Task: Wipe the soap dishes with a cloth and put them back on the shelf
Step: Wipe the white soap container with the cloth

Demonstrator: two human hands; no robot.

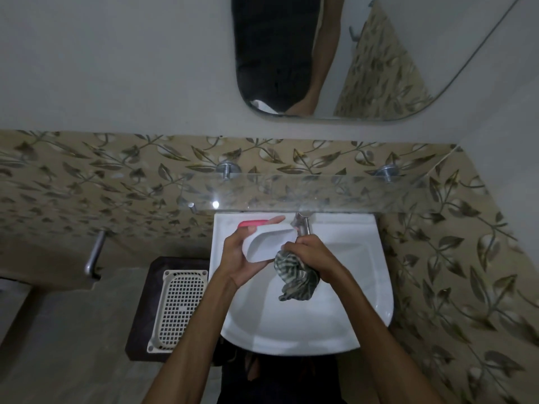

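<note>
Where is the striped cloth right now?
The striped cloth hangs from the right hand over the white sink, beside the white soap dish.

A glass shelf (306, 193) is fixed to the leaf-patterned tiles on metal brackets (226, 169), above a white washbasin (350, 287).

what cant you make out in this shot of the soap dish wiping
- Head view: the pink item is mostly hidden behind the left hand and white soap dish.
- The right hand covers where the cloth meets the dish.
- The tap is half hidden by the glass shelf.
</note>
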